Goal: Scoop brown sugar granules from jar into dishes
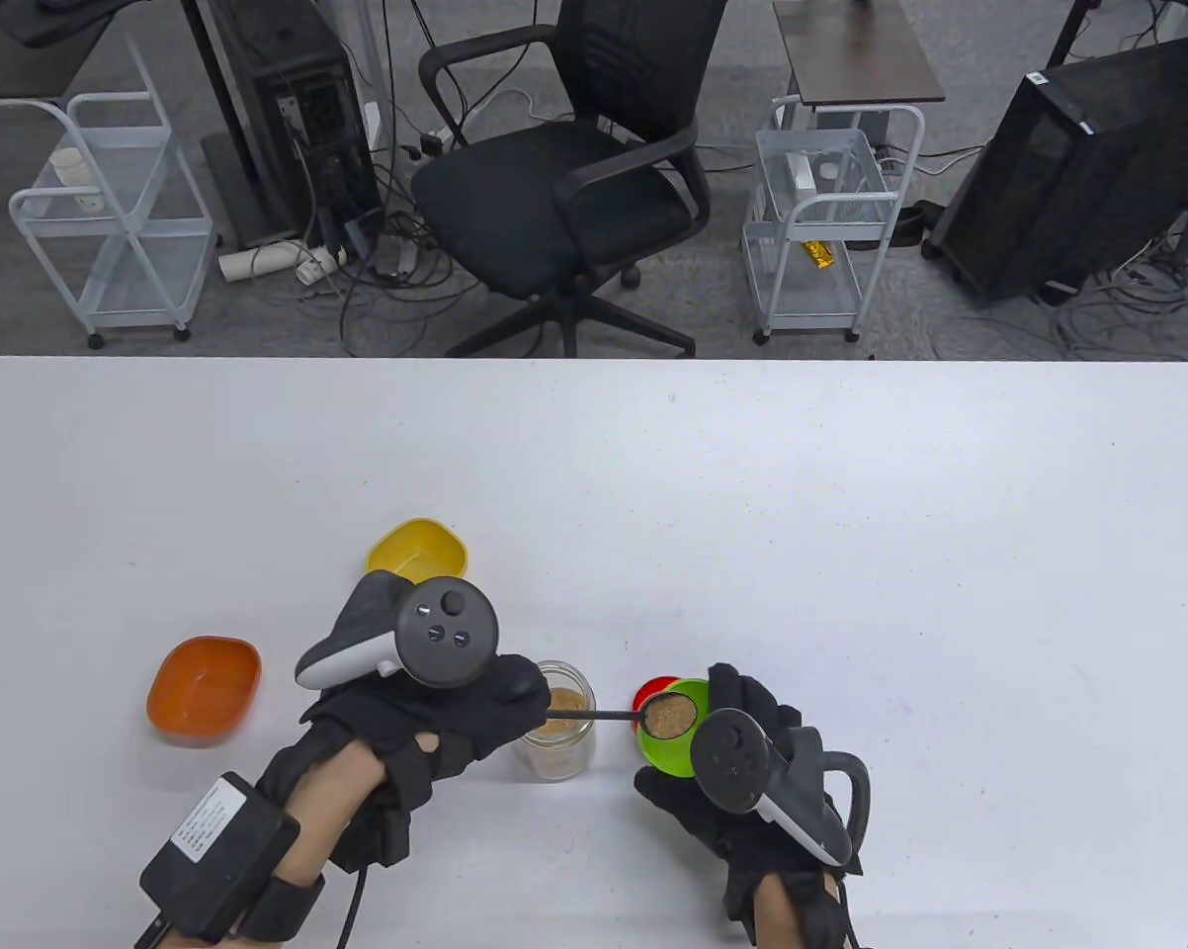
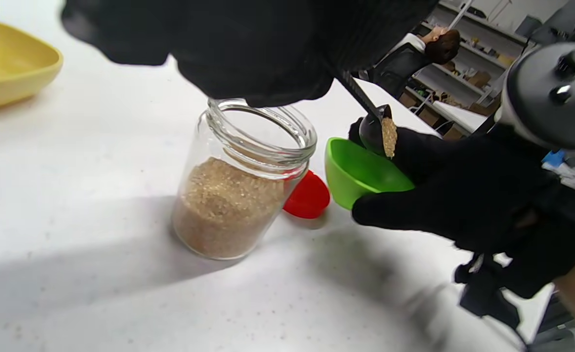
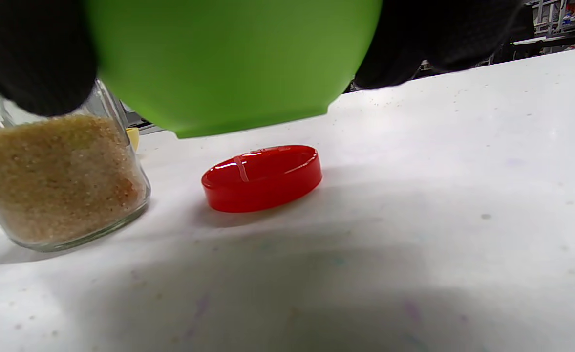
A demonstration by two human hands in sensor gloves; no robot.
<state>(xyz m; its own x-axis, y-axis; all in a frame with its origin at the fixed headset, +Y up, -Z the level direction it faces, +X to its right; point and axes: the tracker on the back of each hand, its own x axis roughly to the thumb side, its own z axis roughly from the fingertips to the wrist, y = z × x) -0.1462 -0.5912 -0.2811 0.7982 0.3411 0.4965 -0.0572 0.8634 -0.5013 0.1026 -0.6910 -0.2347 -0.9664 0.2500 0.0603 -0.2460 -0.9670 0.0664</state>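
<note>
An open glass jar about half full of brown sugar stands near the table's front. My left hand holds a black spoon heaped with sugar, its bowl over a green dish. My right hand grips that green dish and holds it tilted above the table, just right of the jar.
The jar's red lid lies on the table under the green dish. A yellow dish sits behind the left hand and an orange dish at the left.
</note>
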